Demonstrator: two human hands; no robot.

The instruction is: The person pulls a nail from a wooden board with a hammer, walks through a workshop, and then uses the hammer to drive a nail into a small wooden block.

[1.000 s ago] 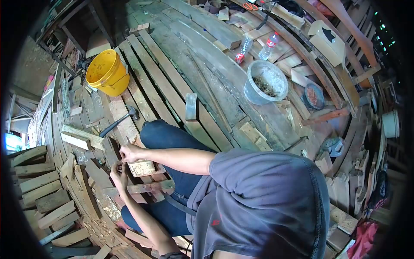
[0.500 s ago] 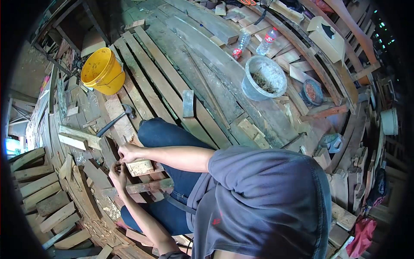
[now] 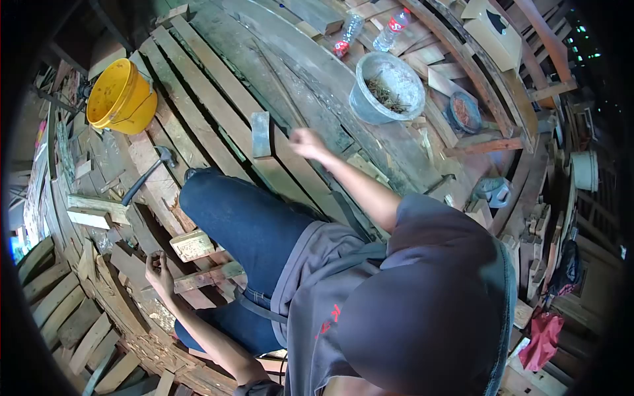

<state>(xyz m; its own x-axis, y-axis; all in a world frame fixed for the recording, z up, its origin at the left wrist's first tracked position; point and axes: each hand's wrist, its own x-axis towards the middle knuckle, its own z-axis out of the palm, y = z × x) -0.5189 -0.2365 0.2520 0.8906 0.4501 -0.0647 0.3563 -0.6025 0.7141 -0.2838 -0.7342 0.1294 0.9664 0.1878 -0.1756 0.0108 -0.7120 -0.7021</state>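
My right hand (image 3: 308,143) is raised over the slats, curled and slightly blurred, just right of a metal-faced block (image 3: 261,134). Whether anything is inside its fingers I cannot make out. Low on the left, my left hand (image 3: 160,272) has its thumb and fingertips pinched together, and what they hold is too small to tell. Near that hand a pale, rough-topped wood block (image 3: 192,245) lies beside my knee. A hammer (image 3: 151,174) with a dark handle rests on the boards further up.
A yellow bucket (image 3: 123,96) stands at upper left. A grey bucket (image 3: 387,88) with scraps, two plastic bottles (image 3: 393,30) and a small bowl (image 3: 464,112) are at upper right. Stacked wood pieces (image 3: 66,310) fill the lower left.
My right hand has left the pale block and my left hand, moving up and right toward the metal-faced block. My left hand is now apart from it, and the view has shifted.
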